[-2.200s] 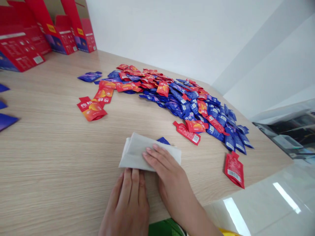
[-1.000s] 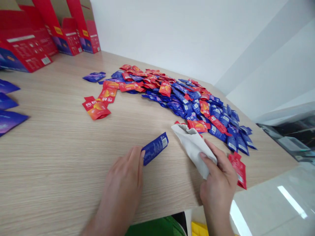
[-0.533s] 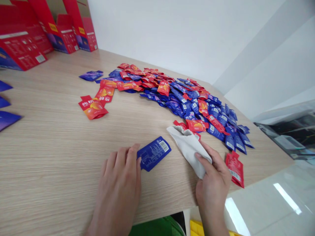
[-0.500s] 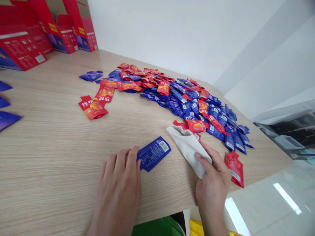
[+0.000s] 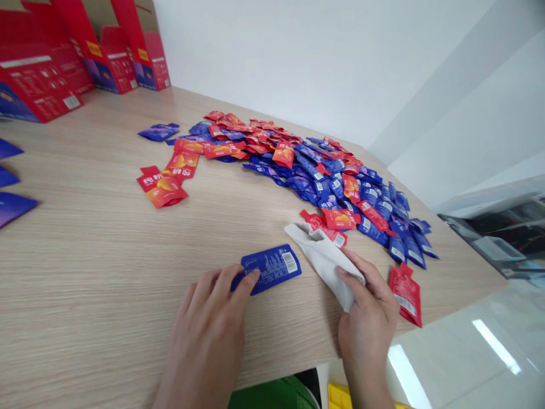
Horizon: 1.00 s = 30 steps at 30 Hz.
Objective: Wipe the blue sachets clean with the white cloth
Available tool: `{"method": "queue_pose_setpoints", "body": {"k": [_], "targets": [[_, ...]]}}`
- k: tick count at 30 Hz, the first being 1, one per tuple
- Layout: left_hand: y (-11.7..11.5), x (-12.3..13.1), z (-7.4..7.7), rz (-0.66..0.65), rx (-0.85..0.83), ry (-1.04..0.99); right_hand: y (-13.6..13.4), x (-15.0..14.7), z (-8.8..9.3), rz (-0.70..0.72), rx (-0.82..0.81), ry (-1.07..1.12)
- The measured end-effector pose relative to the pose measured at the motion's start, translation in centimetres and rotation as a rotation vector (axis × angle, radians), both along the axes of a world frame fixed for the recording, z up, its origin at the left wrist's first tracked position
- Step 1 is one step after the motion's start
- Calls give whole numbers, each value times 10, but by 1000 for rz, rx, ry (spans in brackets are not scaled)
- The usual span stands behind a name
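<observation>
- Touched blue packet [image 5: 275, 268], flat on table [image 5: 106, 255], with left fingers [image 5: 251, 279]; could not tell if grasping.
- Gripped grey cloth [image 5: 320, 255] in right fingers [image 5: 349, 278], inside front edge [image 5: 293, 369].
- Had room leftward, with packet heap [image 5: 317, 162] beyond cloth.

Soft-looking matt cloth [image 5: 323, 258], blue pouch [image 5: 272, 270] made of smooth plastic-looking film, heaped pouches [image 5: 306, 165] wrapped in similar creased film, tabletop [image 5: 106, 272] faced in matt wood grain, boxes [image 5: 46, 85] made of printed cardboard, floor [image 5: 460, 363] finished glossy
</observation>
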<state>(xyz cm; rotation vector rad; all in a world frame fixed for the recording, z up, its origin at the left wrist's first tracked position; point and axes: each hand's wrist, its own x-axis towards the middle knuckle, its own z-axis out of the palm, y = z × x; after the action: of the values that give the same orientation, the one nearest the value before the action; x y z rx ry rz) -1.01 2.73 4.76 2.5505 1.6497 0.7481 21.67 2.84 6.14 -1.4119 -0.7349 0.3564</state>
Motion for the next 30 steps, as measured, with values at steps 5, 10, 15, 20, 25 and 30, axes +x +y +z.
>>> {"method": "queue_pose_setpoints", "body": {"k": [5, 10, 15, 20, 25, 30], "targets": [[-8, -1, 0, -6, 35, 33, 1, -1, 0, -5, 11, -26], [-24, 2, -6, 15, 157, 181, 0, -1, -2, -7, 11, -112], [-34, 3, -18, -11, 228, 313, -2, -3, 2, 10, -10, -255], [-35, 2, -23, -44, 274, 359, -7, -16, 10, 56, -71, -360], [-33, 4, -22, -42, 314, 343, -12, -37, 9, 303, -72, -648], [-33, 3, -27, -79, 280, 354, -13, -47, 6, 646, -206, -945]]}}
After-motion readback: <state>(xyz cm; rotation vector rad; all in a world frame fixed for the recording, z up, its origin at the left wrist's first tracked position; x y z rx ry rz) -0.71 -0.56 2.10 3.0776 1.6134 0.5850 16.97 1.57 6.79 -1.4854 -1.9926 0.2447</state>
